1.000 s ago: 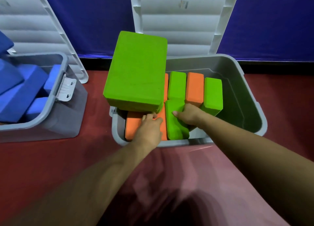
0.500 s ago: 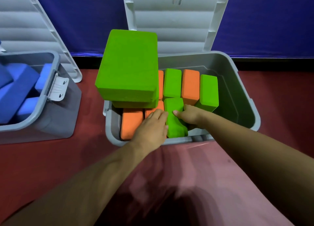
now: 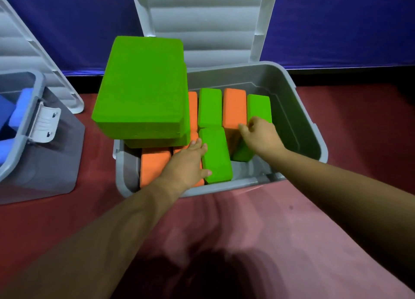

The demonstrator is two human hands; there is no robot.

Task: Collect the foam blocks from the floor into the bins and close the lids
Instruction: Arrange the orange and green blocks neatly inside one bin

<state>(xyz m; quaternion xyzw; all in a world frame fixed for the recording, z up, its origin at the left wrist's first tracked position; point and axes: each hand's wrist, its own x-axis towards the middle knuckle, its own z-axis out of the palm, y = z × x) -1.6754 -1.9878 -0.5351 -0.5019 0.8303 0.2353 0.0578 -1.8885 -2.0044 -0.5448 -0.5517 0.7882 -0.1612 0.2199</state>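
Left hand [image 3: 186,163] lies flat, fingers straight, on near orange blocks [image 3: 153,166], thumb touching near green block [image 3: 215,154]. Right hand [image 3: 260,136] has left that green block and is now further back, fingers curled at far orange block [image 3: 234,106] and far green block [image 3: 259,105]; grip unclear. All in grey bin [image 3: 314,128], lid [image 3: 202,29] up. Big green block [image 3: 141,85] stacked at left rim.

Grey bins, two: left bin [image 3: 56,163], centre bin [image 3: 292,110]. White lids, two: left lid [image 3: 24,51], far lid [image 3: 213,29]. Green blocks, five: top slab [image 3: 141,85], lower slab [image 3: 157,142], far green block [image 3: 210,107], near green block [image 3: 216,157], right green block [image 3: 259,105]. Orange blocks [image 3: 234,107], four showing. Blue blocks [image 3: 22,105], at least three; the frame edge cuts the rest. Hands, two: left hand [image 3: 186,163], right hand [image 3: 260,136].
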